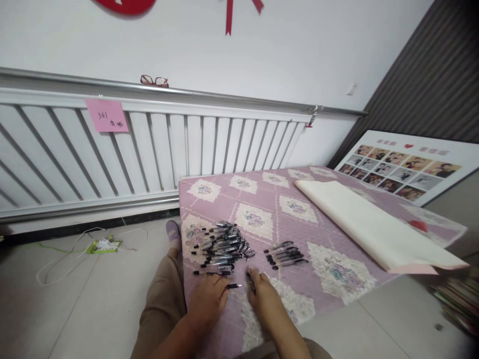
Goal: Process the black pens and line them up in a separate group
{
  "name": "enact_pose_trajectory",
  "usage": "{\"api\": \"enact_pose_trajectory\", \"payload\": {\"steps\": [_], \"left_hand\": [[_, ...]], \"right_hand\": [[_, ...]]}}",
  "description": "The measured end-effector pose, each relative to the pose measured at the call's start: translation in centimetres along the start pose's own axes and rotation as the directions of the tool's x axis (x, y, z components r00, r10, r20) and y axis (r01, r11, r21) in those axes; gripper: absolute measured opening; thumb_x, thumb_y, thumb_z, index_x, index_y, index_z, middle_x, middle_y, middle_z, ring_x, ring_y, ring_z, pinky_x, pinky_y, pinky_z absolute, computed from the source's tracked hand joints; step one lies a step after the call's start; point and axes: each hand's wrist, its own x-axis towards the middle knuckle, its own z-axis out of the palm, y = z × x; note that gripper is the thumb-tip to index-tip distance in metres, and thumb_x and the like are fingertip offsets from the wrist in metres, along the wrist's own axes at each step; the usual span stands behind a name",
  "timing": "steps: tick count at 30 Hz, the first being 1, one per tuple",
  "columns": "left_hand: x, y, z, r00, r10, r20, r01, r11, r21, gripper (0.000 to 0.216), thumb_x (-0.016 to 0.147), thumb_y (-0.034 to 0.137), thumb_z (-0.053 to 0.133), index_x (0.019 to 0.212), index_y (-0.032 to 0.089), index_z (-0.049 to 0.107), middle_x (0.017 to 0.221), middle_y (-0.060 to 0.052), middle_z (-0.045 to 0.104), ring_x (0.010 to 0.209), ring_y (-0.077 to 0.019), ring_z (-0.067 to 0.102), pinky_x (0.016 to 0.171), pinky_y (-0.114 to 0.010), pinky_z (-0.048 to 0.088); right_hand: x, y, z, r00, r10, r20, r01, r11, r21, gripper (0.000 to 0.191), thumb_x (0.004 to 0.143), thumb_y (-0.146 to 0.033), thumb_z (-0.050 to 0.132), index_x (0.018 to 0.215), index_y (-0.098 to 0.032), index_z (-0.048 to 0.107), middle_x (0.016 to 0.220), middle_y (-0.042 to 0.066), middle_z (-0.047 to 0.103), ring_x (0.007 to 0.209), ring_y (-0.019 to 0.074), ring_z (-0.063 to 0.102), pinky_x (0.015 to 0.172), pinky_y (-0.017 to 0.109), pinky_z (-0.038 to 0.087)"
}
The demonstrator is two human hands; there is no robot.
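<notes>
Head view: left hand (207, 300) closed around a pen (235, 286); right hand (263, 295) pinches a second pen (250, 280).

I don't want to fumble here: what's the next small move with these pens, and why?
Probably move the pen in the left hand toward the dark piece by the right hand: its tip points there, a short gap apart.

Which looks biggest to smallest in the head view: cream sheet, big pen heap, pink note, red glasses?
1. cream sheet
2. big pen heap
3. pink note
4. red glasses
The note and glasses sit farther from the camera, so their true size against the pens is unsure.
</notes>
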Motion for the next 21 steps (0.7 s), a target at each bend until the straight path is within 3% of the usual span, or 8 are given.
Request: {"api": "enact_pose_trajectory", "payload": {"steps": [2,4,7,9,11,16,21], "left_hand": [[0.0,0.1,-0.1,1.0,-0.004,-0.008,0.004,1.0,0.004,0.025,0.086,0.017,0.049,0.107,0.024,0.062,0.1,-0.004,0.064,0.093,-0.0209,0.057,0.085,-0.035,0.045],[0.0,0.2,-0.1,1.0,-0.006,-0.012,0.006,1.0,0.006,0.025,0.086,0.017,0.049,0.106,0.024,0.062,0.099,-0.004,0.064,0.093,-0.0209,0.057,0.085,-0.035,0.045],[0.0,0.2,-0.1,1.0,0.002,-0.013,-0.002,1.0,-0.005,0.023,0.086,0.017,0.049,0.104,0.024,0.063,0.099,-0.003,0.064,0.093,-0.0206,0.057,0.084,-0.034,0.044],[0.0,0.2,-0.1,1.0,0.007,-0.023,-0.007,1.0,-0.014,0.023,0.087,0.018,0.049,0.104,0.024,0.063,0.099,-0.003,0.063,0.093,-0.0206,0.057,0.085,-0.035,0.044],[0.0,0.2,-0.1,1.0,0.008,-0.026,-0.009,1.0,-0.016,0.023,0.087,0.017,0.049,0.104,0.024,0.063,0.098,-0.004,0.063,0.093,-0.0206,0.057,0.085,-0.035,0.044],[0.0,0.3,-0.3,1.0,0.006,-0.013,-0.006,1.0,0.013,0.024,0.086,0.017,0.048,0.103,0.024,0.063,0.096,-0.004,0.063,0.091,-0.0203,0.057,0.083,-0.034,0.044],[0.0,0.4,-0.3,1.0,0.002,-0.021,-0.002,1.0,0.011,0.023,0.086,0.016,0.048,0.102,0.024,0.063,0.097,-0.004,0.063,0.092,-0.0198,0.056,0.084,-0.033,0.044]], "right_hand": [[-0.1,0.0,-0.3,0.999,0.007,-0.036,-0.001,0.984,0.18,0.052,0.064,-0.007,0.05,0.114,-0.015,0.062,0.097,0.011,0.068,0.089,0.0226,0.063,0.083,0.031,0.047],[-0.5,0.1,-0.5,0.997,0.066,-0.045,-0.041,0.904,0.425,0.042,0.064,-0.013,0.052,0.104,-0.018,0.064,0.084,0.004,0.068,0.08,0.0207,0.063,0.077,0.031,0.048],[-1.5,-0.3,-0.3,0.966,0.256,0.034,-0.191,0.621,0.76,0.018,0.066,-0.026,0.059,0.083,-0.02,0.062,0.068,-0.002,0.063,0.064,0.0163,0.06,0.062,0.027,0.049],[-2.1,-0.8,0.1,0.931,0.35,0.1,-0.249,0.411,0.877,0.018,0.065,-0.032,0.065,0.077,-0.02,0.059,0.07,-0.002,0.062,0.063,0.015,0.06,0.06,0.026,0.05],[-2.6,-1.4,0.5,0.915,0.376,0.148,-0.266,0.286,0.921,0.025,0.062,-0.036,0.07,0.078,-0.021,0.058,0.07,-0.002,0.061,0.063,0.0143,0.06,0.059,0.025,0.05],[-2.6,-2.3,1.0,0.903,0.382,0.197,-0.279,0.172,0.945,0.032,0.059,-0.037,0.076,0.081,-0.021,0.059,0.072,-0.003,0.059,0.065,0.014,0.062,0.06,0.025,0.05],[-2.3,-2.0,1.8,0.919,0.351,0.18,-0.262,0.2,0.944,0.034,0.059,-0.035,0.075,0.085,-0.021,0.058,0.07,-0.004,0.059,0.064,0.0145,0.061,0.062,0.027,0.051]]}}
